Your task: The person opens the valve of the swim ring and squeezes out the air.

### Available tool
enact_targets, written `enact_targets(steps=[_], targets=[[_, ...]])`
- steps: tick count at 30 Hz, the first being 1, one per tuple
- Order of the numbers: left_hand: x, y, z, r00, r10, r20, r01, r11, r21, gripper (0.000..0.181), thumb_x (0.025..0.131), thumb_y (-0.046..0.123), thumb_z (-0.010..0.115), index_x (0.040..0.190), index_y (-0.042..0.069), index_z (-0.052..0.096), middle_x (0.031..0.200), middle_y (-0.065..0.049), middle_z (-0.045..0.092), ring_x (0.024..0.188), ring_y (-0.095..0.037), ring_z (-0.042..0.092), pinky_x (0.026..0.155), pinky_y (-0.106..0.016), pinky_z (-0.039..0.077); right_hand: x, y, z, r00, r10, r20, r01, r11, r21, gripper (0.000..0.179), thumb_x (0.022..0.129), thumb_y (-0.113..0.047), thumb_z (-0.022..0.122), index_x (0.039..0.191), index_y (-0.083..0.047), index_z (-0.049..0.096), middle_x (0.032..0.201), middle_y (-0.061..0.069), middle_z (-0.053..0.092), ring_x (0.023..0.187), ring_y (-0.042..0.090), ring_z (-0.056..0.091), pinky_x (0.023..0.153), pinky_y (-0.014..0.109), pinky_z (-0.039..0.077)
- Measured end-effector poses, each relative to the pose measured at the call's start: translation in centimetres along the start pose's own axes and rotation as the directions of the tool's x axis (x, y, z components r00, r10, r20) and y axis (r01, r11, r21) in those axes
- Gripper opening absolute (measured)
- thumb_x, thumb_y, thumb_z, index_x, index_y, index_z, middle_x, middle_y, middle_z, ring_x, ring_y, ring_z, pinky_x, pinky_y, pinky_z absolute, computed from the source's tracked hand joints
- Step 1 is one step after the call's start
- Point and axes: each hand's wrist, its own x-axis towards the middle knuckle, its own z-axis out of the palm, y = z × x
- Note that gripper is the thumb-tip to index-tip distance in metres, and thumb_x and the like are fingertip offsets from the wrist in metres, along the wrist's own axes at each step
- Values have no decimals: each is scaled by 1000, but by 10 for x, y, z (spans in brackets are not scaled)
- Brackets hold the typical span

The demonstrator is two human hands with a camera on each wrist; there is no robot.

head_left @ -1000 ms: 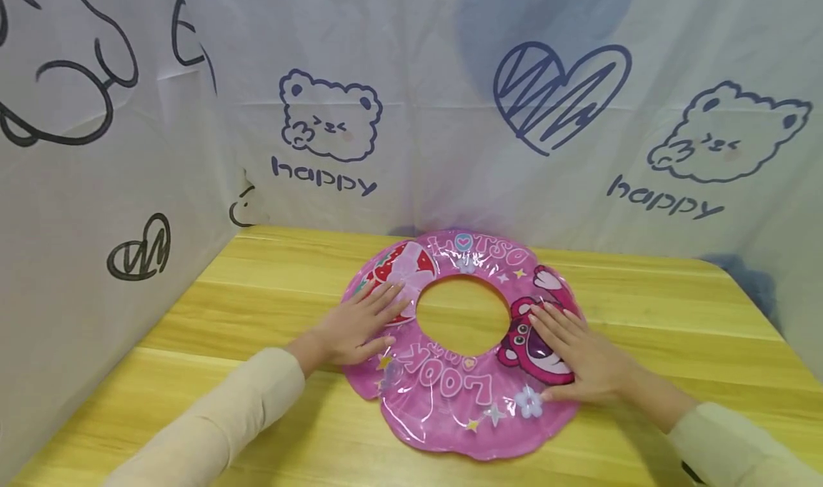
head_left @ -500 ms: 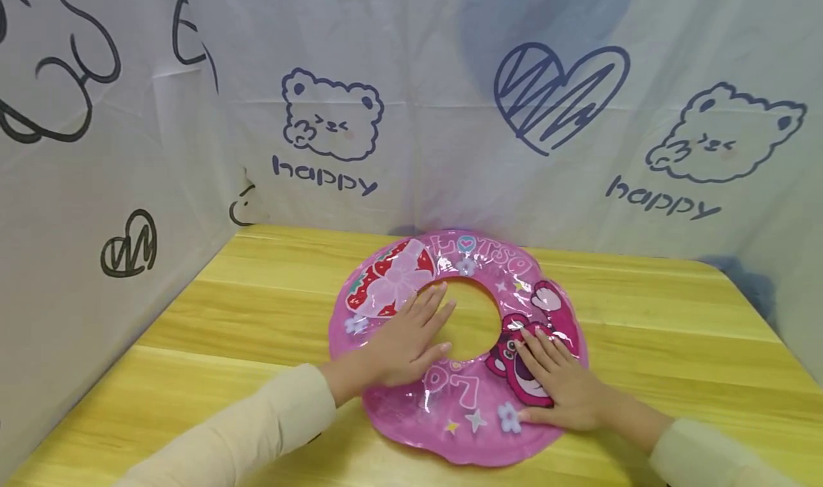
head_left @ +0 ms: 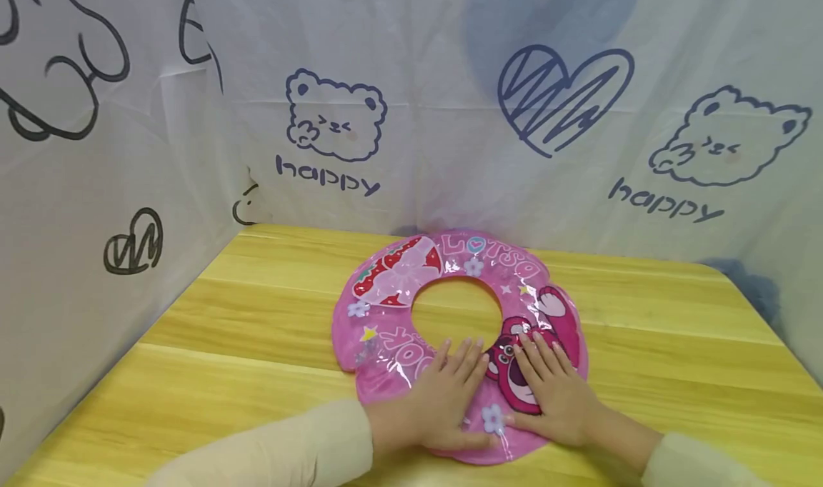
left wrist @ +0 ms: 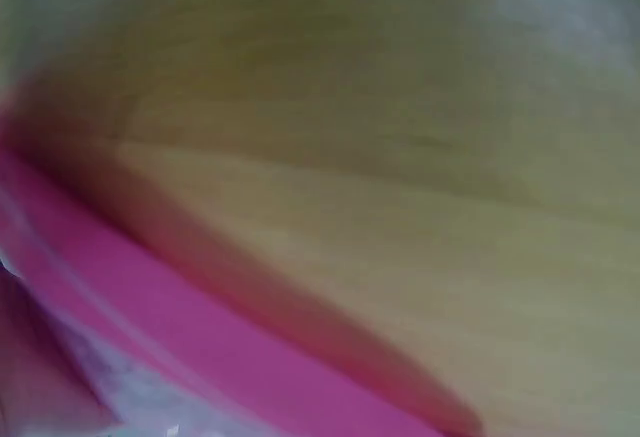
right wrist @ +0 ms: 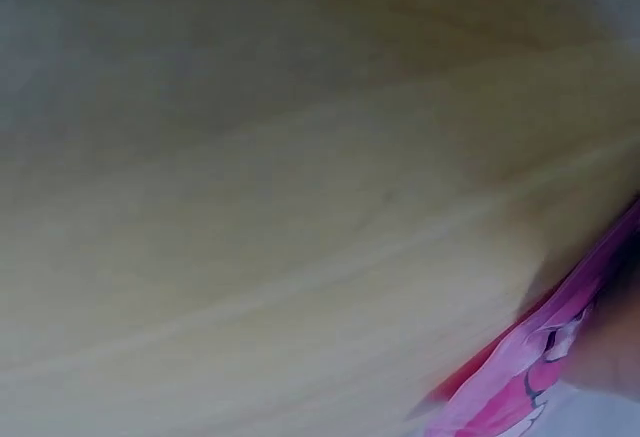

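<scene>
A pink inflatable swim ring (head_left: 347,337) with printed strawberries, a bear and lettering lies flat on the table, partly filled and wrinkled. My left hand (head_left: 444,401) rests on its near side, fingers straight and pointing away, covering part of the lettering. On the near right side, my right hand (head_left: 558,394) lies with fingers spread over the printed bear. The two hands are close together, thumbs pointing toward each other. In the left wrist view the pink edge of the ring (left wrist: 200,307) crosses the lower left; in the right wrist view the ring (right wrist: 520,377) shows at lower right.
The wood-grain table (head_left: 257,294) extends to both sides of the ring. White cloth (head_left: 444,151) with drawn bears and hearts hangs behind it, and another white cloth panel (head_left: 64,330) stands along the left.
My left hand has moved from the ring's left side across to the near side, beside the right hand. The right hand has shifted slightly nearer and left; the ring's near part has shifted shape.
</scene>
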Motion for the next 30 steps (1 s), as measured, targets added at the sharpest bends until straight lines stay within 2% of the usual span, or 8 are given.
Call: enact_targets(steps=[2,4,9,17,21,24,28,30], targets=[[0,1,6,1000,-5,1,5,1000,27,101,80,79,32,147,5,22,155,-15,16,144,-29,15,116,-45,17,0,1,4,995,-80,-66,77,996,-51,93,83,-69,43,140,4,34,149,21,30,144,30,12,116,28,-14],[0,1,12,1000,-12,9,12,1000,24,103,79,80,32,148,5,20,156,-15,15,144,-28,14,117,-45,17,0,3,6,977,-174,-120,165,983,-83,87,87,-66,41,139,3,36,147,20,34,144,27,14,118,30,-9],[1,1,22,997,-26,68,25,999,23,103,79,81,29,149,6,18,156,-13,13,145,-27,12,117,-43,17,3,3,7,939,-314,-141,306,949,-74,76,91,-58,41,140,0,37,146,17,38,141,27,23,119,30,-3],[-2,0,28,997,-31,75,35,998,-55,99,81,78,31,148,6,18,156,-14,13,144,-28,14,116,-45,18,5,5,8,948,-313,-58,312,949,-37,73,89,-56,47,142,-6,36,148,9,38,136,28,33,117,26,-10],[-3,-2,32,999,-22,43,27,991,-129,98,82,74,35,148,5,18,156,-15,11,144,-29,14,116,-46,19,6,6,7,947,-318,-51,316,948,-44,71,90,-55,47,141,-7,37,147,9,40,135,27,33,116,25,-12],[-5,-6,35,1000,18,7,-16,987,-161,94,85,70,37,148,4,15,156,-17,8,144,-31,12,116,-46,17,5,6,6,950,-310,-41,308,950,-45,71,90,-55,47,142,-7,37,146,9,40,134,28,34,116,24,-13],[-12,-14,35,997,72,-30,-75,993,-93,90,87,68,36,148,6,17,156,-16,10,144,-31,11,116,-46,17,4,5,6,954,-298,-27,298,954,-32,71,90,-55,47,142,-8,36,147,8,39,133,30,35,115,24,-14],[-17,-17,34,997,71,-37,-73,997,-37,89,86,70,34,148,8,20,156,-15,13,144,-31,13,116,-48,16,4,5,5,955,-295,-20,294,955,-23,71,89,-55,47,142,-8,36,148,8,38,134,30,35,115,24,-14]])
